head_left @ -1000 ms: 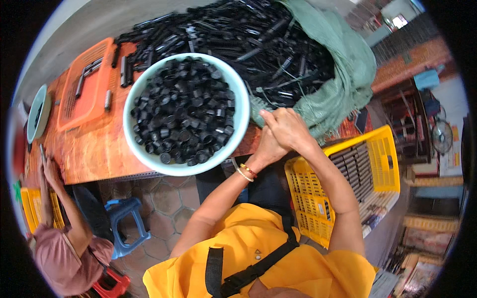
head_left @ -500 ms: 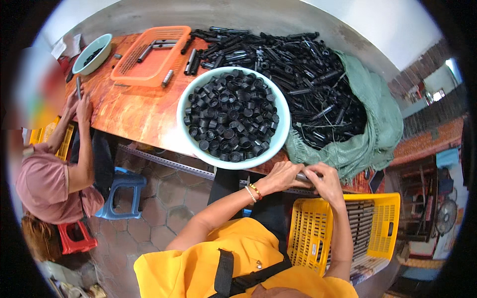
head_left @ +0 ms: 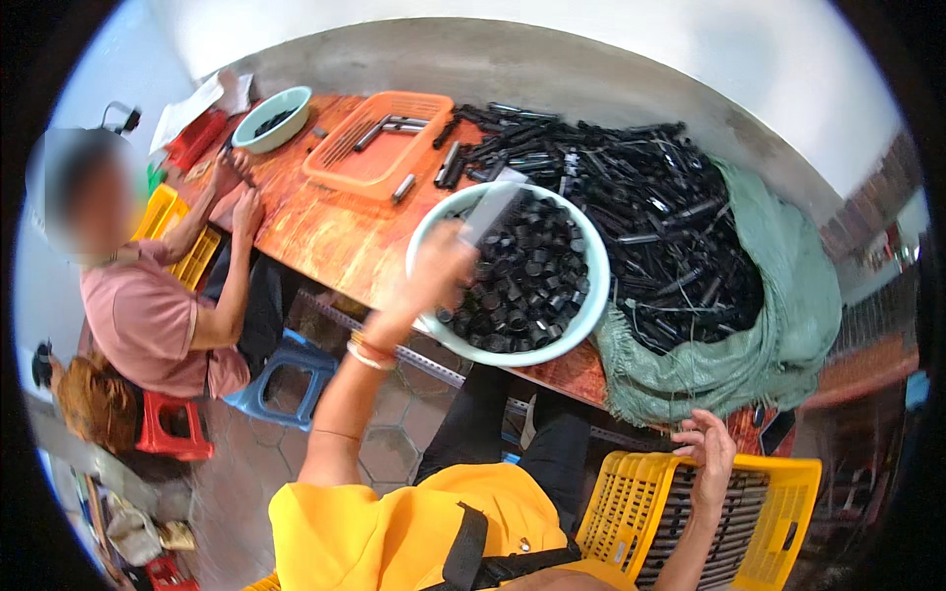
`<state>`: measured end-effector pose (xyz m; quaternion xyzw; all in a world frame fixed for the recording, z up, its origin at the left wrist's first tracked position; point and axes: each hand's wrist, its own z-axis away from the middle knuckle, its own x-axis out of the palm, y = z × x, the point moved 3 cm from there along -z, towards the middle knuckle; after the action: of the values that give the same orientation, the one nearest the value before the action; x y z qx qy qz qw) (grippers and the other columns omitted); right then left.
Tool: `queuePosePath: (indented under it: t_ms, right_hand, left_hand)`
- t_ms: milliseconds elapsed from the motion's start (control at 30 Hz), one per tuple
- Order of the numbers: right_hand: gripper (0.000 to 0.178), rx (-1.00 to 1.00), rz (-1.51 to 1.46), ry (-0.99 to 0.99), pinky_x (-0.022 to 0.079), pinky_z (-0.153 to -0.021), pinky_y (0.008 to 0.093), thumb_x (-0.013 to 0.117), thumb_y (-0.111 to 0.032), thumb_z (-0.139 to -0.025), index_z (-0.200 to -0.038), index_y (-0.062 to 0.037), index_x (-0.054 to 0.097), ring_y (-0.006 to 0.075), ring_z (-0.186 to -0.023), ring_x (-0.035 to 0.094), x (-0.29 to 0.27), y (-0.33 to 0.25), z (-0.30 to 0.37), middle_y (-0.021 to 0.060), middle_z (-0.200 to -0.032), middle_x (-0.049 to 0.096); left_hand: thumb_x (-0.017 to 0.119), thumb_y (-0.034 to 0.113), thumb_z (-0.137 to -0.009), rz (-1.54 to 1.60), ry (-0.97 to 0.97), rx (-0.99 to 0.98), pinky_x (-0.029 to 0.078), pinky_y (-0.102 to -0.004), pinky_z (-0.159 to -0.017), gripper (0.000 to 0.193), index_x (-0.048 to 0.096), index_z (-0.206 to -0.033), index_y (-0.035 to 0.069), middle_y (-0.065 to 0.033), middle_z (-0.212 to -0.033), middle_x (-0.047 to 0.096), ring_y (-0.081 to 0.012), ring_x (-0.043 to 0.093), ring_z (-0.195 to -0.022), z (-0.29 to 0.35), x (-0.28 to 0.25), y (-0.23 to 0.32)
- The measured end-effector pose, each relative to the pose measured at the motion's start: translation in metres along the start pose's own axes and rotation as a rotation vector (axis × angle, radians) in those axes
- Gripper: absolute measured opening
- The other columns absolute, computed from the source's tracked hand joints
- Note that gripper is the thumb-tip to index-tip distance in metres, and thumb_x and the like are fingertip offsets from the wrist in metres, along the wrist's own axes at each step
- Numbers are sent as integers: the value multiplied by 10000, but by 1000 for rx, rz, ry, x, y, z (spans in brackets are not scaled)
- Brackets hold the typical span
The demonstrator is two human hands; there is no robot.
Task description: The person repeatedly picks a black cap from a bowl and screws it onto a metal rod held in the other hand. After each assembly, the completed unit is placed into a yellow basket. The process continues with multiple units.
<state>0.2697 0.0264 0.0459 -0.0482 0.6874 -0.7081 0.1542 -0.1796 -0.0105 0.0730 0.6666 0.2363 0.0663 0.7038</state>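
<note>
My left hand, blurred by motion, is closed on a grey tube held over the left side of a pale green basin. The basin holds many small black caps. My right hand hovers above the yellow crate, its fingers loosely apart and nothing in them. Rows of dark tubes lie inside that crate, which stands at my right side.
A heap of black tubular parts spills from a green woven sack on the table. An orange basket holds several tubes. At the left, a co-worker sits handling a part near a small basin and blue stool.
My left hand has swung up and left over the basin with the tube. My right hand has let go of it and shifted down and right. The whole view has turned.
</note>
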Motion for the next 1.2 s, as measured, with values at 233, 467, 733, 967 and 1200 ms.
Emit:
queuePosePath:
  t_ms: [233,467,733,967,1200]
  right_hand:
    - [249,66,12,459,481,-548,226,520,-208,-951,-1005,12,624,102,-634,597,-48,27,63,42,-775,617]
    - [277,127,-13,1016,495,-550,236,558,-267,-922,-977,-12,651,107,-648,612,-146,64,154,36,-771,615]
    - [264,674,238,774,514,-497,264,586,-286,-895,-905,-38,676,107,-623,634,-199,145,193,47,-733,632]
    - [209,595,743,271,519,-687,409,583,-205,-873,-969,-41,668,268,-803,645,-187,222,96,124,-837,660]
    - [457,695,1167,145,517,-839,434,660,-170,-814,-1227,-18,537,316,-1117,504,-141,257,28,185,-1174,539]
  left_hand:
    - [503,343,-907,-541,229,14,438,-241,-500,358,502,-1137,70,-22,-792,532,-115,512,-611,-212,-186,-90]
    - [503,349,-917,-511,297,-1,422,-231,-533,335,523,-1111,77,-9,-800,517,-107,491,-644,-291,-195,-139]
    - [502,356,-928,23,505,2,404,-220,-570,314,547,-1080,84,7,-810,499,-97,468,-683,-200,-186,-124]
    - [511,146,-905,-135,279,203,434,-227,-704,243,594,-1111,50,-32,-1201,485,-143,506,-861,-101,-142,-81]
    - [563,139,-917,82,137,139,409,-165,-592,234,571,-1125,31,-28,-946,590,-47,506,-684,-22,-100,-67]
